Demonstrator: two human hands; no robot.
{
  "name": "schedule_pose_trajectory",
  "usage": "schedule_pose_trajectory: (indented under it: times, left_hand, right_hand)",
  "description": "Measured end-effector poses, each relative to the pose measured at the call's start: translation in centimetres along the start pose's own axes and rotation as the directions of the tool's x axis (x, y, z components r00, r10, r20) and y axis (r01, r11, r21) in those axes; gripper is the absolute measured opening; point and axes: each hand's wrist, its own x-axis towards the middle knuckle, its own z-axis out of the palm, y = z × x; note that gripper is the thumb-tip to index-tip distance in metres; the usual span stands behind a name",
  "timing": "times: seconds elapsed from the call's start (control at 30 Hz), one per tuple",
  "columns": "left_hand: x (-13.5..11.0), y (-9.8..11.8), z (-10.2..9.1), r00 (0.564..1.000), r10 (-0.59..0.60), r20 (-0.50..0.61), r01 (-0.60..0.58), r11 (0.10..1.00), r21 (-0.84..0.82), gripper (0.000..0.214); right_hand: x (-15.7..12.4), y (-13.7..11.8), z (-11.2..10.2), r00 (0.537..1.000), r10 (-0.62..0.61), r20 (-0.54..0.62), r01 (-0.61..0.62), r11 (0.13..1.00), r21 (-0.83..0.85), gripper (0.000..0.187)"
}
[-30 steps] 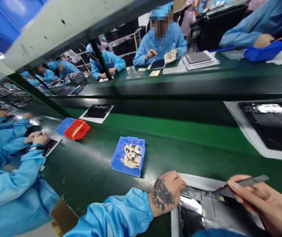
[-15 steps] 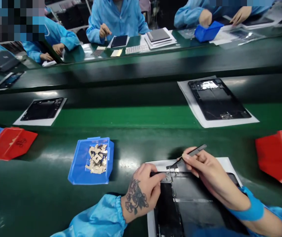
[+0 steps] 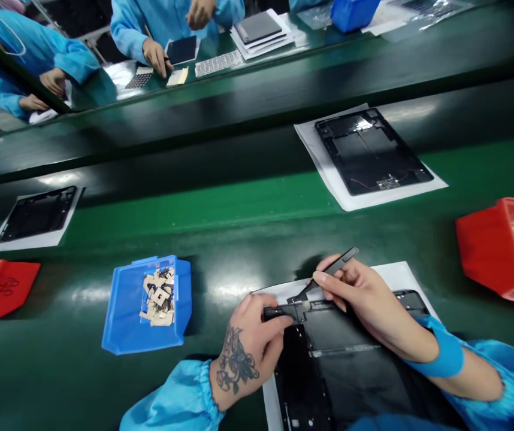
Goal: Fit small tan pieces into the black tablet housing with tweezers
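Observation:
A black tablet housing with its inside exposed lies on white paper in front of me. My left hand grips its upper left corner, fingers over the far edge and thumb on the inner side. Black tweezers slant down from the fingertips of my right hand. Their tips meet a small dark piece at the housing's top edge; whether they pinch it I cannot tell.
Left of my hands stands a blue bin of small beige pieces. Red bins stand at the right and far left. Beyond, tablet housings lie on paper at the right and left. Co-workers' hands work across the bench.
The view has shifted and tilted. My hands keep their hold on the housing and the tweezers. The dark piece now lies closer against the housing's edge. A co-worker's hand has reached down to the bench.

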Motion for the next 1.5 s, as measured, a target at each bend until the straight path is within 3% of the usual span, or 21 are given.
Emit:
schedule_pose_trajectory:
  times: [0.2,0.37,0.5,0.73,1.5]
  left_hand:
    - [-0.4,-0.1,0.4,0.965,0.209,-0.16,-0.174,0.962,0.211,0.027]
    - [-0.4,0.6,0.4,0.924,0.349,-0.154,-0.296,0.911,0.289,0.016]
    - [-0.4,0.6,0.3,0.919,0.383,-0.092,-0.342,0.892,0.295,0.013]
    - [-0.7,0.5,0.3,0.937,0.347,0.026,-0.337,0.888,0.313,0.019]
    - [-0.4,0.5,0.5,0.964,0.265,0.006,-0.259,0.938,0.231,0.014]
  right_hand:
    - [-0.6,-0.7,0.6,1.0,0.02,-0.003,-0.02,1.0,-0.01,0.042]
    - [-1.1,-0.8,1.3,0.997,0.067,0.031,-0.066,0.997,-0.031,0.047]
    - [-1.4,-0.5,1.4,0.999,-0.028,0.016,0.03,0.995,-0.1,0.04]
    - [-1.5,0.6,1.1,0.985,-0.173,-0.014,0.165,0.956,-0.245,0.026]
    - [-1.5,1.2,1.0,0.974,-0.226,0.023,0.219,0.906,-0.362,0.02]
